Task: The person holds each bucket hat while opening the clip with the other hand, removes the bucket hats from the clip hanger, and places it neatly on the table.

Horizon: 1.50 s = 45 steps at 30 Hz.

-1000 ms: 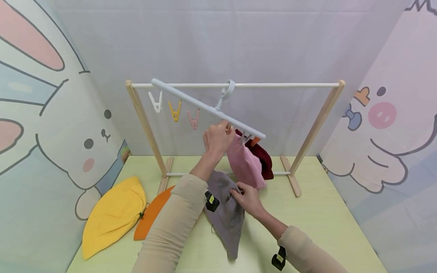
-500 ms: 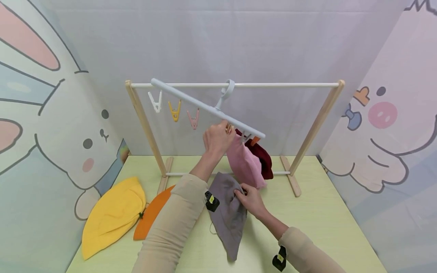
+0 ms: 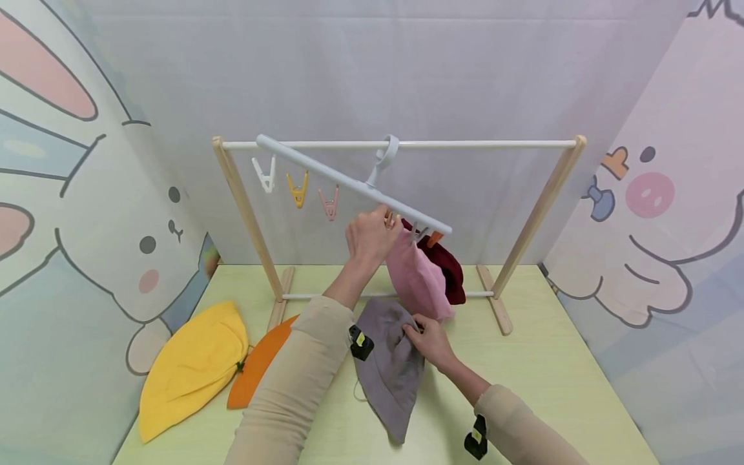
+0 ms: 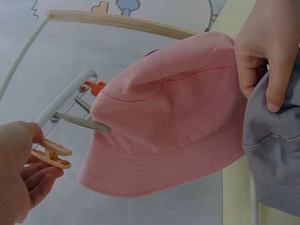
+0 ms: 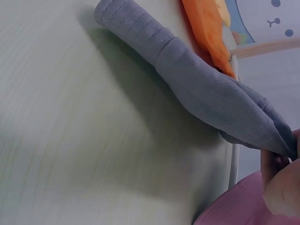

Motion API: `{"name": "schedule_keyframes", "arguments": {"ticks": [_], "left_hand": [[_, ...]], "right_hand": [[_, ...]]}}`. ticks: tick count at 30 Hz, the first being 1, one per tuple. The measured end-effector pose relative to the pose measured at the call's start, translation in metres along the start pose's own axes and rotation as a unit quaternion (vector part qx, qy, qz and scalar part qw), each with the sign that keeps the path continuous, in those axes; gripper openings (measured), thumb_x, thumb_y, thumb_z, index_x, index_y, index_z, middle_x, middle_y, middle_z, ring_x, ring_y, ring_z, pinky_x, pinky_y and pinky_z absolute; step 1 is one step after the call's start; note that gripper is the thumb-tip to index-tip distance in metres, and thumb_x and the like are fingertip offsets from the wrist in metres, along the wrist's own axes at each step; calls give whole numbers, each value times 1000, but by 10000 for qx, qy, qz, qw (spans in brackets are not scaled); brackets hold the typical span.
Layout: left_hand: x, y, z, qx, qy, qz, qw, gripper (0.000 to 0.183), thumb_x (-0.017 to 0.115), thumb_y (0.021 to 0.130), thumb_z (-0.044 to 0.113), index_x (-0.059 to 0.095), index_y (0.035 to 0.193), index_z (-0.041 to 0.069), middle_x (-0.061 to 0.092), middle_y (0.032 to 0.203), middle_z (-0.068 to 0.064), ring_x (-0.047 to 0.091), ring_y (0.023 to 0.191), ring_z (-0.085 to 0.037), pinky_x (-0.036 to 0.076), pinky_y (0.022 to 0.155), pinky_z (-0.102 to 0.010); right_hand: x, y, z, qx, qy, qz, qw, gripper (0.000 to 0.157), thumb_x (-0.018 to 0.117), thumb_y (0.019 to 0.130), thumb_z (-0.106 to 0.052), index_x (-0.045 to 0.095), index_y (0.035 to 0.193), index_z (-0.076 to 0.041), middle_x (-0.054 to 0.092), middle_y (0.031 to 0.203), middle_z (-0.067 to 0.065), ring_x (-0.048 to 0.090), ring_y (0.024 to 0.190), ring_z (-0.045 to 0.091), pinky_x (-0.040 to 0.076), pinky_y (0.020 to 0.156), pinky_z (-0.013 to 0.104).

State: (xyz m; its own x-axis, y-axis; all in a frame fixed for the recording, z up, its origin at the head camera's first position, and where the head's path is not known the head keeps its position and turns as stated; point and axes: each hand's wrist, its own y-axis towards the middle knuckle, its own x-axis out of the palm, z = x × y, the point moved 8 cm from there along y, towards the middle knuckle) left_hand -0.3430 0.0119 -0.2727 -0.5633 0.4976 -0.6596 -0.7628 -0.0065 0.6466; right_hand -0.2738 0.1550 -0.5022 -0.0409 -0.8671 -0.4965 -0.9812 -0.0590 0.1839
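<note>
My left hand (image 3: pixel 372 234) pinches a peach clothespin (image 4: pixel 60 147) under the pale blue hanger (image 3: pixel 331 172); its jaws stand apart with nothing between them in the left wrist view. My right hand (image 3: pixel 433 341) pinches the crown edge of a grey bucket hat (image 3: pixel 388 371), which hangs below the left hand, brim toward the person. Beside it, a pink bucket hat (image 4: pixel 164 117) hangs from a grey clothespin (image 4: pixel 84 122). Behind that one is a dark red hat (image 3: pixel 447 265) at an orange clothespin (image 3: pixel 434 239), mostly hidden by the pink hat.
The hanger hooks, tilted, over the white rail (image 3: pixel 488 144) of a wooden-ended rack (image 3: pixel 540 213). White (image 3: pixel 265 174), yellow (image 3: pixel 298 188) and pink clothespins (image 3: pixel 329 203) dangle on its left half. Yellow (image 3: pixel 194 368) and orange hats (image 3: pixel 261 365) lie on the table (image 3: pixel 540 387) at left.
My right hand has shifted slightly right with the grey hat, which has moved a little right and swung slightly. My left hand stays at the peach clothespin.
</note>
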Motion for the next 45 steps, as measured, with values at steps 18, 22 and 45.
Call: {"name": "schedule_keyframes", "arguments": {"ticks": [18,22,45], "left_hand": [[4,0,3,14,19,-275,9996,21,60,81,33,58,69,15,50,52,3,45,45,-17,30,42,-27],[4,-1,3,39,36,-245,9997,22,60,81,34,57,69,16,50,52,3,44,45,-17,30,41,-28],[5,-3,7,-52,-196,-148,9997,22,61,79,36,57,70,16,52,52,5,44,45,-16,30,41,-27]], "right_hand": [[5,12,6,-544,-721,460,9948,13,67,79,-9,59,69,-10,46,57,-6,40,53,7,34,51,21],[4,11,8,-651,-1156,681,9888,6,68,77,-10,63,75,-9,53,61,-4,44,54,9,38,53,24],[0,3,25,-86,-2511,725,9652,28,68,79,-23,64,104,-10,67,87,11,63,71,36,46,58,48]]}}
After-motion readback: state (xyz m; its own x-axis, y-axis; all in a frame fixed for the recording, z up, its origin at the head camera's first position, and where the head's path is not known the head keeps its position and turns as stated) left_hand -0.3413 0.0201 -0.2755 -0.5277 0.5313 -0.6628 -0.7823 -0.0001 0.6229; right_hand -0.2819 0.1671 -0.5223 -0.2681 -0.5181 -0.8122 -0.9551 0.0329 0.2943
